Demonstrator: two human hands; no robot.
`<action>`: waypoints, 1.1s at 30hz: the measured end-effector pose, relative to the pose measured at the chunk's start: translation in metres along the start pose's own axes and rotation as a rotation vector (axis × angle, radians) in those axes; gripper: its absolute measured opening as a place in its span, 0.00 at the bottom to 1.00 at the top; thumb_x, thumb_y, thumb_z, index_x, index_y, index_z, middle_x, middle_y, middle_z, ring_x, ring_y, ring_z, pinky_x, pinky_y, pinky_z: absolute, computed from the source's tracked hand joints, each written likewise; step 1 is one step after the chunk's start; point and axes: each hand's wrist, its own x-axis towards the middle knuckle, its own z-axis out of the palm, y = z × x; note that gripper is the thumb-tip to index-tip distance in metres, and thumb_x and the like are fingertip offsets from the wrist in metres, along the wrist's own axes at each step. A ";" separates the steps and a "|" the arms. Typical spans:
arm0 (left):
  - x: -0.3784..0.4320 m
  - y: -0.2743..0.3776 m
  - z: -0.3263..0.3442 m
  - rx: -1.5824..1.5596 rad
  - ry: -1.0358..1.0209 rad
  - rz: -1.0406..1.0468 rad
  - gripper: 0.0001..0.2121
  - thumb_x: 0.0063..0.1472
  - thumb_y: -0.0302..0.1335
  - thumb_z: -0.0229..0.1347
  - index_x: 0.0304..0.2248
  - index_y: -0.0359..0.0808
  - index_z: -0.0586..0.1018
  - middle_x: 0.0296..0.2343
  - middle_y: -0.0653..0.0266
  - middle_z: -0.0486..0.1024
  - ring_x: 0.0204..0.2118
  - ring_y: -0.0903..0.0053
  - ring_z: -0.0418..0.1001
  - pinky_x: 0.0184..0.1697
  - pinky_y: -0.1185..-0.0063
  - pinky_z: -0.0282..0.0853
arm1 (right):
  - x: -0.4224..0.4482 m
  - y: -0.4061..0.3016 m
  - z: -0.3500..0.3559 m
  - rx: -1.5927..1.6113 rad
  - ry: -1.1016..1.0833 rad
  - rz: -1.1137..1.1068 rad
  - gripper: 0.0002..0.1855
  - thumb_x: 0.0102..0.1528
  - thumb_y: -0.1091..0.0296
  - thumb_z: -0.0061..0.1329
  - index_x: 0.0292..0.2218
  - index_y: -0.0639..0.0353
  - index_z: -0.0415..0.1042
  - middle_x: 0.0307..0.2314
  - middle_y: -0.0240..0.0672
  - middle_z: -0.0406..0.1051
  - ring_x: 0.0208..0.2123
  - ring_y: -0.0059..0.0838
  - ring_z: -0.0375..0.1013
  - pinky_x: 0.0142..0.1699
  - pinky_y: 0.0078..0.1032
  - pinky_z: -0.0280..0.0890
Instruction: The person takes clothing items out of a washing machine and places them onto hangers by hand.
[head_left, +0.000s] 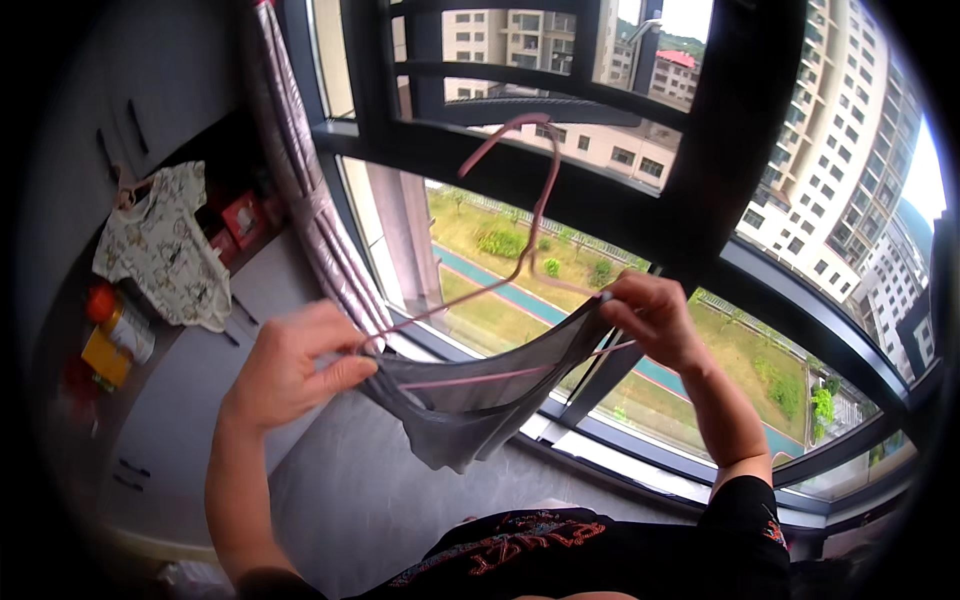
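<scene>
Both hands stretch a sheer grey garment (465, 420) over a pink wire clothes hanger (541, 202). My left hand (304, 367) pinches the garment's upper left corner, close to the hanger's left end. The upper right corner is between the thumb and fingers of my right hand (649, 315), by the hanger's right shoulder. The hanger's hook points up in front of the window frame, and its lower bar shows through the thin cloth. How the hanger's ends sit inside the cloth is partly hidden by the fingers.
A patterned baby bodysuit (169, 240) hangs on another hanger from a cabinet handle at left. Bottles (127, 330) and red boxes (244, 217) stand on the counter behind it. A tied curtain (315, 210) hangs beside the large dark-framed window (705, 150). Grey floor (360, 510) lies below.
</scene>
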 end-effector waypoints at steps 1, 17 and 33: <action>0.019 0.005 0.000 -0.112 0.044 0.049 0.09 0.47 0.27 0.59 0.26 0.30 0.75 0.22 0.65 0.69 0.22 0.81 0.64 0.25 0.83 0.60 | 0.001 0.001 -0.015 0.066 0.059 0.028 0.05 0.50 0.72 0.49 0.28 0.64 0.70 0.18 0.28 0.63 0.21 0.13 0.62 0.24 0.14 0.58; 0.330 0.143 0.006 0.526 0.699 0.786 0.14 0.53 0.39 0.50 0.31 0.36 0.75 0.27 0.54 0.72 0.32 0.60 0.71 0.36 0.69 0.66 | 0.018 -0.008 -0.240 -0.321 0.522 0.032 0.09 0.53 0.65 0.46 0.32 0.61 0.72 0.15 0.22 0.65 0.13 0.05 0.58 0.16 0.06 0.52; 0.375 0.164 0.015 0.452 0.468 0.500 0.21 0.54 0.47 0.47 0.40 0.41 0.74 0.35 0.57 0.73 0.40 0.65 0.70 0.43 0.74 0.64 | 0.038 0.023 -0.265 -0.367 0.394 0.147 0.09 0.51 0.65 0.48 0.32 0.61 0.73 0.19 0.30 0.70 0.21 0.14 0.66 0.27 0.15 0.65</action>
